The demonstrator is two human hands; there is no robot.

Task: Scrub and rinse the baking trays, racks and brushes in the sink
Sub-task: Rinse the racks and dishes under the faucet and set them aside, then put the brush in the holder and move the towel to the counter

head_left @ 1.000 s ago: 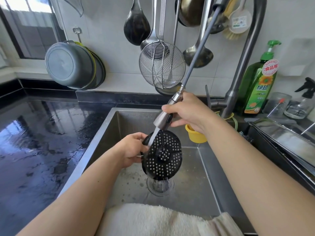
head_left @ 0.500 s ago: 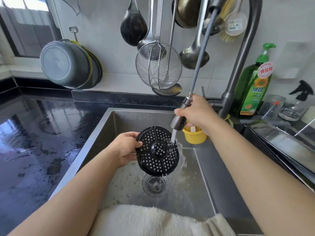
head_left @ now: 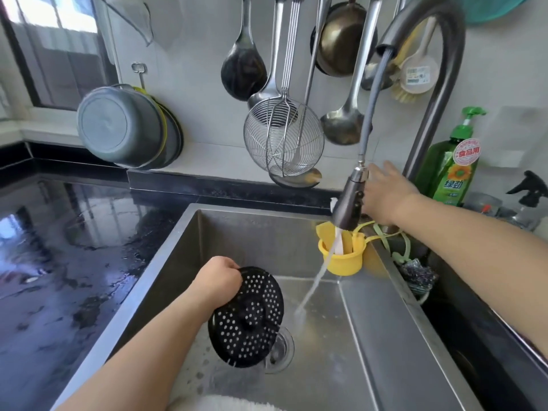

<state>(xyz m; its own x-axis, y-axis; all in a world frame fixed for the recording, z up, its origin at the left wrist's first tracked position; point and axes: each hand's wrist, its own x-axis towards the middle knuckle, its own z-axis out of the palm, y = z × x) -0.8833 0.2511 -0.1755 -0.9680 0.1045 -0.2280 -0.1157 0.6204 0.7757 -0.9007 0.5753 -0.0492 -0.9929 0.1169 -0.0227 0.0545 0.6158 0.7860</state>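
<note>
a: steel sink (head_left: 385,336) set into a wet black tabletop (head_left: 59,277), ladles and a wire skimmer (head_left: 283,137) hanging on the tiled wall behind.

b: and the rack?

a: round black perforated rack (head_left: 247,317), held tilted over the drain (head_left: 280,351), low in the sink. left hand (head_left: 218,281) has its fingers curled round the upper rim.

b: right hand?

a: right hand (head_left: 385,197) is up by the spray head (head_left: 350,200), fingers fairly straight, reaching behind it toward the tap; whether it touches the head i cannot tell. not a closed grip.

b: water?

a: running from the head past a yellow cup (head_left: 341,256) onto the sink floor, right of the rack and missing it. green soap bottle (head_left: 453,161) stands at the right.
</note>
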